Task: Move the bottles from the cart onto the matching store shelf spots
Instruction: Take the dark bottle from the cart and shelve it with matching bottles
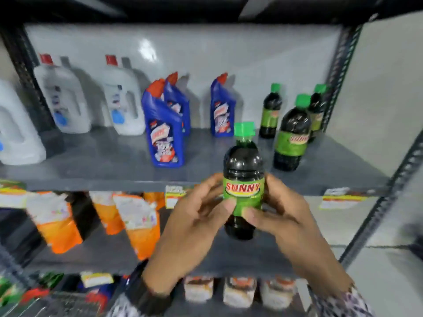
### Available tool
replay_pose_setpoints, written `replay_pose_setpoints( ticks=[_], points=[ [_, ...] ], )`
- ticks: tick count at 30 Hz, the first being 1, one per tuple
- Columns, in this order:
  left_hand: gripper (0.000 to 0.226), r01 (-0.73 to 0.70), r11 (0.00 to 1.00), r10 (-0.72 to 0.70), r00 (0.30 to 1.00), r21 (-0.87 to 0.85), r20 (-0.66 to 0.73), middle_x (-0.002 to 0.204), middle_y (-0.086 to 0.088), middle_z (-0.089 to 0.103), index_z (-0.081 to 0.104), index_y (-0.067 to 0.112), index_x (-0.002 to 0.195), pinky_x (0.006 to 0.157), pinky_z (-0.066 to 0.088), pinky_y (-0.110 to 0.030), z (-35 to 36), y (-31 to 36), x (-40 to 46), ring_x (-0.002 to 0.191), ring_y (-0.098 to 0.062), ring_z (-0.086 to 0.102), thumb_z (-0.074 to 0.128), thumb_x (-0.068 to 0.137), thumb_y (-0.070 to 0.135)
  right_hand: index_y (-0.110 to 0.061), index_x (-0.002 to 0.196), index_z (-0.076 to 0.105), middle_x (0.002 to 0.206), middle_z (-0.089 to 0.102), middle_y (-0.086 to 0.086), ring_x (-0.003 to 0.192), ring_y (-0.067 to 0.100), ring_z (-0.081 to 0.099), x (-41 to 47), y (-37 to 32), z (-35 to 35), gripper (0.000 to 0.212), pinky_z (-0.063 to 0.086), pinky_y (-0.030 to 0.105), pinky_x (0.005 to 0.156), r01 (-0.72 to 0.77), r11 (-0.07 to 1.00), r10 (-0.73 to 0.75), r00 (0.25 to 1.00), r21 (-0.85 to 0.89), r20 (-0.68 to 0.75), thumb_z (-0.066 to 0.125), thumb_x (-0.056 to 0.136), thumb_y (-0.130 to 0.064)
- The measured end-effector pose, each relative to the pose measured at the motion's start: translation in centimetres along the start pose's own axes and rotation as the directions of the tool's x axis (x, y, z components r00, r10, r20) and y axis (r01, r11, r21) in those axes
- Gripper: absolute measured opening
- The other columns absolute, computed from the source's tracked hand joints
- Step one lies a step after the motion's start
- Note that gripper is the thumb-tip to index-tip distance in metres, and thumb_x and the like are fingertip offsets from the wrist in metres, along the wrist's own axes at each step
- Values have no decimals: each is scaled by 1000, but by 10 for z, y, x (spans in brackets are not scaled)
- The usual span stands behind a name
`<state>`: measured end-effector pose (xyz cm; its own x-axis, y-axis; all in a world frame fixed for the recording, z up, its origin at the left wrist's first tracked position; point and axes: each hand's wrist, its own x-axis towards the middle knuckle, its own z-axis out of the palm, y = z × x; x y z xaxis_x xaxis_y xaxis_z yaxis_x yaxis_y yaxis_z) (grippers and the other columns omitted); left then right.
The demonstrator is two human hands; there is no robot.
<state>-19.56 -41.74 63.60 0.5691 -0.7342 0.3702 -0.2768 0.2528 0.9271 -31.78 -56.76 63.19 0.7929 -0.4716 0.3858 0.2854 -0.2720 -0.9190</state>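
A dark bottle (243, 165) with a green cap and a green "SUNNY" label is held upright in front of the upper shelf (109, 163). My left hand (194, 223) grips its label from the left, and my right hand (286, 216) grips it from the right. Three matching dark green-capped bottles (291, 133) stand at the right end of that shelf, just behind and right of the held one. The cart is barely visible at the bottom left.
Blue red-capped bottles (166, 126) stand mid-shelf and white jugs (64, 97) to the left. Orange pouches (139, 220) fill the shelf below, small packs (239, 291) the lowest. A black slotted upright (338, 72) bounds the right side. Price tags (343, 199) hang on the shelf edge.
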Motion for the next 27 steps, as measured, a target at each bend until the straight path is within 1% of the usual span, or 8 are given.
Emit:
replay_pose_setpoints(
  ticks=[5, 8, 10, 13, 16, 19, 21, 27],
  points=[
    [48, -138, 984, 130, 989, 114, 76, 137, -2, 69, 50, 15, 147, 112, 50, -36, 22, 16, 105, 129, -11, 63, 55, 101, 0, -29, 141, 58, 124, 76, -6, 115, 12, 71, 79, -20, -39, 64, 58, 42, 104, 128, 977, -140, 988, -169, -63, 77, 85, -4],
    [48, -116, 989, 113, 993, 91, 40, 137, -5, 67, 51, 17, 143, 114, 47, -43, 25, 14, 133, 130, -15, 62, 53, 101, -5, -48, 132, 56, 125, 75, -7, 116, 11, 70, 101, -18, -37, 70, 57, 44, 104, 185, 959, -211, 972, -213, -102, 74, 87, 4],
    [50, -99, 991, 97, 995, 94, 31, 138, -5, 67, 50, 14, 147, 114, 48, -43, 29, 11, 139, 130, -15, 62, 55, 100, -4, -57, 128, 54, 126, 74, -10, 118, 10, 70, 103, -13, -39, 76, 57, 42, 104, 208, 954, -241, 960, -217, -140, 73, 87, 4],
    [52, -119, 989, 115, 992, 88, 49, 135, 0, 70, 51, 21, 145, 108, 52, -34, 40, 6, 138, 126, -10, 65, 58, 99, -2, -62, 132, 51, 128, 73, -18, 120, 4, 68, 94, -9, -51, 82, 57, 29, 103, 218, 951, -257, 952, -221, -165, 73, 86, 2],
    [53, -117, 991, 113, 992, 67, 62, 125, 11, 75, 56, 37, 133, 100, 55, -24, 59, 5, 132, 120, -4, 68, 61, 98, -2, -44, 147, 49, 129, 74, -13, 119, 5, 69, 78, -4, -73, 81, 56, 24, 102, 179, 958, -223, 957, -223, -187, 74, 87, 5],
    [53, -133, 991, 130, 989, 32, 76, 128, 8, 74, 58, 31, 135, 99, 55, -23, 94, 1, 130, 122, -8, 68, 64, 95, -3, -47, 144, 50, 122, 76, -17, 112, 3, 72, 57, -7, -107, 82, 56, 15, 92, 152, 950, -217, 950, -274, -225, 76, 86, 4],
    [53, -148, 989, 148, 985, -5, 90, 131, 6, 73, 57, 27, 138, 99, 54, -20, 124, 1, 134, 124, -6, 66, 64, 95, -3, -40, 147, 51, 120, 78, -12, 109, 6, 74, 47, -11, -134, 81, 55, 12, 88, 123, 949, -202, 944, -291, -260, 77, 85, 5],
    [51, -188, 982, 186, 975, 2, 119, 137, 5, 67, 53, 22, 144, 111, 48, -28, 212, -2, 175, 127, -2, 62, 52, 100, -3, -24, 147, 54, 126, 77, -4, 117, 12, 72, 63, -14, -212, 72, 59, 29, 100, 48, 934, -162, 940, -353, -301, 72, 88, 11]
  ],
)
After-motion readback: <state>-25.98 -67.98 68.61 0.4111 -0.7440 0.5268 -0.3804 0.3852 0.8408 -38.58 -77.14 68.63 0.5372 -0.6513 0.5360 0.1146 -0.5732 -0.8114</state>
